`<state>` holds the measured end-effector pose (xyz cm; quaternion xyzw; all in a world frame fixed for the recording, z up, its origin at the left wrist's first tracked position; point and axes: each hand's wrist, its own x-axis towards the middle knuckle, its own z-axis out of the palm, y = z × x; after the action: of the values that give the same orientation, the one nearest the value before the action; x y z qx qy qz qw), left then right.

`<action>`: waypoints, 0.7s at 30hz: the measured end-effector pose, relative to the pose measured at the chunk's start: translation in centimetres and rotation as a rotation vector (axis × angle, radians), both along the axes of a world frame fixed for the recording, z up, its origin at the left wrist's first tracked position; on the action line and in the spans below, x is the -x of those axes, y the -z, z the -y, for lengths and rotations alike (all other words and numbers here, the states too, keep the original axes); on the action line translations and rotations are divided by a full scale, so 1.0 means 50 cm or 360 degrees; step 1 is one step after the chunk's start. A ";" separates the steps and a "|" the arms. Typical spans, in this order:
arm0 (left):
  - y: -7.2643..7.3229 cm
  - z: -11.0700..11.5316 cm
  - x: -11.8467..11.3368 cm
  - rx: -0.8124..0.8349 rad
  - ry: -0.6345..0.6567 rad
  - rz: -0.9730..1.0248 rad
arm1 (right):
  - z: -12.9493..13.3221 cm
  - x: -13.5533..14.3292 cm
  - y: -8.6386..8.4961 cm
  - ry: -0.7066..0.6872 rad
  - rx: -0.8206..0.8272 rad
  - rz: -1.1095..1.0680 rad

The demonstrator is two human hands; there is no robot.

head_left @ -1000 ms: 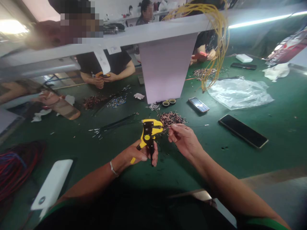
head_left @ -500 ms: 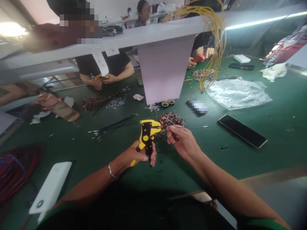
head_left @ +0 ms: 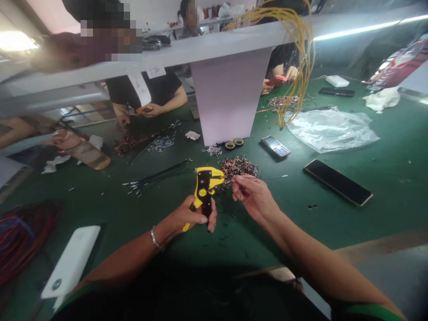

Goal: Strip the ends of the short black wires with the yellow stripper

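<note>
My left hand point(head_left: 197, 216) is wrapped round the handles of a yellow and black wire stripper point(head_left: 203, 191), its jaws facing right. Just right of the jaws, my right hand point(head_left: 252, 191) pinches a thin black wire point(head_left: 272, 178) whose pale tip points right. The wire's other end, near the jaws, is too small to make out. Behind both hands lies a heap of short copper and black pieces point(head_left: 239, 167). A bundle of black wires point(head_left: 163, 173) with pale tips rests left of the stripper.
On the green table point(head_left: 334, 227) are a black phone point(head_left: 337, 183), a keypad phone point(head_left: 275, 146), a plastic bag point(head_left: 331, 129), two small rings point(head_left: 234, 143), a white power bank point(head_left: 72, 261) and red cable point(head_left: 23, 240). Across it, other people's hands point(head_left: 150, 110) work below a shelf point(head_left: 207, 44).
My hands, the stripper and the wire have barely moved. Across the table, one person's hand has moved left, away from the yellow tool in the other hand.
</note>
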<state>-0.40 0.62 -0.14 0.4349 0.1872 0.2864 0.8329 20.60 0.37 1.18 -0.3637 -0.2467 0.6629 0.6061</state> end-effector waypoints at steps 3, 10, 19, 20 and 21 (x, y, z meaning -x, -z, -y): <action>0.000 0.000 -0.001 0.0006 -0.0019 -0.0028 | 0.000 0.000 0.000 0.0001 -0.0005 -0.0002; 0.006 0.000 -0.001 -0.0017 -0.0059 -0.0019 | -0.001 0.001 0.001 0.0026 0.0012 -0.0032; 0.003 0.001 -0.001 -0.0040 -0.0077 -0.0035 | -0.002 -0.001 -0.005 0.0028 0.0042 -0.0032; 0.002 0.001 -0.001 -0.0039 -0.0082 -0.0041 | -0.002 -0.001 -0.006 0.0025 0.0038 -0.0034; 0.002 0.002 -0.001 -0.0036 -0.0087 -0.0046 | -0.003 -0.002 -0.006 0.0024 0.0031 -0.0033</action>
<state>-0.36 0.54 -0.22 0.4430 0.2077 0.3049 0.8171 20.72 0.51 1.50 -0.3644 -0.2313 0.6645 0.6100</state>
